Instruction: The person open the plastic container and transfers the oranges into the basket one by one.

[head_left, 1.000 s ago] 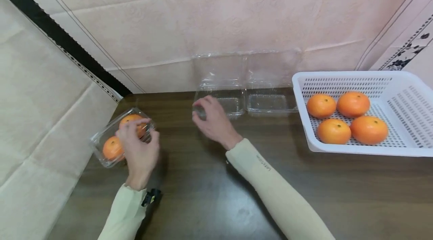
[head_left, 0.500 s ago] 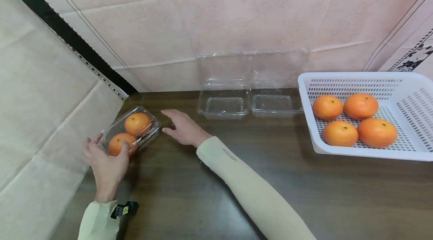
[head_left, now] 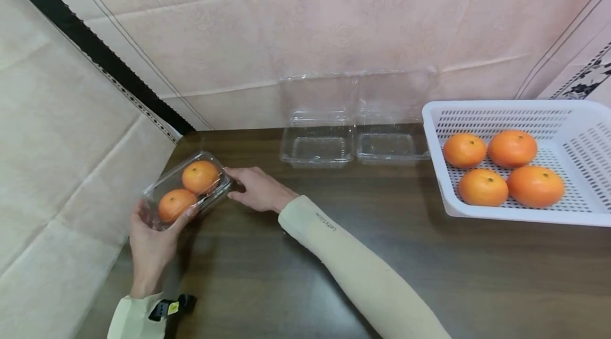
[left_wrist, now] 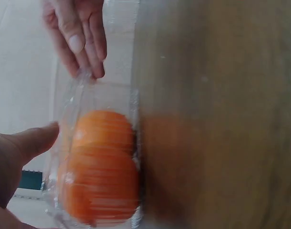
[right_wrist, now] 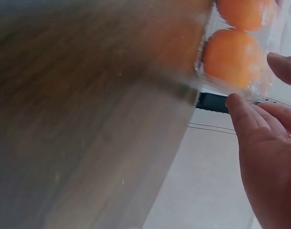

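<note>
A clear plastic clamshell box point(head_left: 164, 182) with two oranges point(head_left: 200, 176) inside sits at the table's left side, set at a slant. My left hand point(head_left: 155, 243) grips its near left end, thumb along the front side and fingers round the far side. At the opposite end my right hand point(head_left: 260, 189) holds the corner between thumb and fingers. In the left wrist view the right fingers point(left_wrist: 83, 43) reach the box's end, with the oranges point(left_wrist: 100, 176) showing through the plastic. The right wrist view has the right thumb point(right_wrist: 283, 69) beside the box.
Two open clear clamshell boxes point(head_left: 322, 156) stand side by side at the back, lids upright against the cloth-covered wall point(head_left: 305, 26). A white perforated basket point(head_left: 515, 213) with several oranges point(head_left: 535, 186) stands on the right. Another cloth wall point(head_left: 57, 180) borders the left.
My left hand has shifted from over the box to its near left end. My right hand has moved left, from beside the open boxes to the filled box's right end.
</note>
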`<state>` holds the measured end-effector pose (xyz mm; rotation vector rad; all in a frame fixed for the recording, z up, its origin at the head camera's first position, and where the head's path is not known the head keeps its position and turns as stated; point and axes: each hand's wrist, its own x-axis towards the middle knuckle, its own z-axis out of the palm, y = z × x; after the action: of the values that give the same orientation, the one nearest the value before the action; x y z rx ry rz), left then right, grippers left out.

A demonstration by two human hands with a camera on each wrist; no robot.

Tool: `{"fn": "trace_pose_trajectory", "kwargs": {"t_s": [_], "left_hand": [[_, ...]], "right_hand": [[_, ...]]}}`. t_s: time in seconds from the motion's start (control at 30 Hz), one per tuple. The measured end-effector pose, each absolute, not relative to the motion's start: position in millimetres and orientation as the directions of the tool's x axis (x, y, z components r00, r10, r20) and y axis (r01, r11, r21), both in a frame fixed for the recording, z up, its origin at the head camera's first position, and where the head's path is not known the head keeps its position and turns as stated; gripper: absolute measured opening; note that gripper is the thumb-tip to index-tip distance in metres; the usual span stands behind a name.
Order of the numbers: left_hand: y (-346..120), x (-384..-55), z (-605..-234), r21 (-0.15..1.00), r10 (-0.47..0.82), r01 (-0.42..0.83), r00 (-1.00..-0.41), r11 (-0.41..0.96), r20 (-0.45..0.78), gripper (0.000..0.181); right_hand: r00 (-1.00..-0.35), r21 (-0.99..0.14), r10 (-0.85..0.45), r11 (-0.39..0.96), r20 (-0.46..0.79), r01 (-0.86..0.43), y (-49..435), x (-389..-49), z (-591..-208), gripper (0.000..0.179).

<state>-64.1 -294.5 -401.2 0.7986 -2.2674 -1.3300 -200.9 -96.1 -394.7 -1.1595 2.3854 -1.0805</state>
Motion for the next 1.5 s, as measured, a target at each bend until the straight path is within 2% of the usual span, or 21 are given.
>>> {"fn": "trace_pose_trajectory", "kwargs": {"t_s": [0.3,0.63,0.87,1.1,1.37,1.5], "left_hand": [[-281,-54,-394,0.863,-0.521,-0.249,-0.853,0.439,0.019,0.113],[-250,-39,-389,0.838,-0.391,-0.186,-0.92,0.513,0.036,0.116],[-223,-37,-385,0.78,-0.205,-0.123,-0.979,0.614,0.008,0.116],[-185,-33,-383,0.702,-0.125,-0.1,-0.992,0.705,-0.015,0.113],[-143,-44,-384,0.69,-0.009,-0.007,-1.0,0.724,-0.001,0.106],[-124,-53,-384,0.666,0.049,0.043,-0.999,0.744,0.011,0.107]], "right_hand": [[-0.602,-0.625,-0.784,0.394,0.154,-0.674,-60,-190,-389,0.057],[-0.599,-0.625,-0.791,0.407,0.123,-0.666,-9,-169,-387,0.058],[-0.642,-0.638,-0.757,0.436,0.121,-0.635,36,-150,-386,0.066],[-0.66,-0.541,-0.749,0.528,0.067,-0.655,83,-134,-378,0.065],[-0.733,-0.418,-0.68,0.658,0.028,-0.626,136,-121,-366,0.063],[-0.763,-0.399,-0.647,0.702,-0.008,-0.591,157,-119,-360,0.066]]}}
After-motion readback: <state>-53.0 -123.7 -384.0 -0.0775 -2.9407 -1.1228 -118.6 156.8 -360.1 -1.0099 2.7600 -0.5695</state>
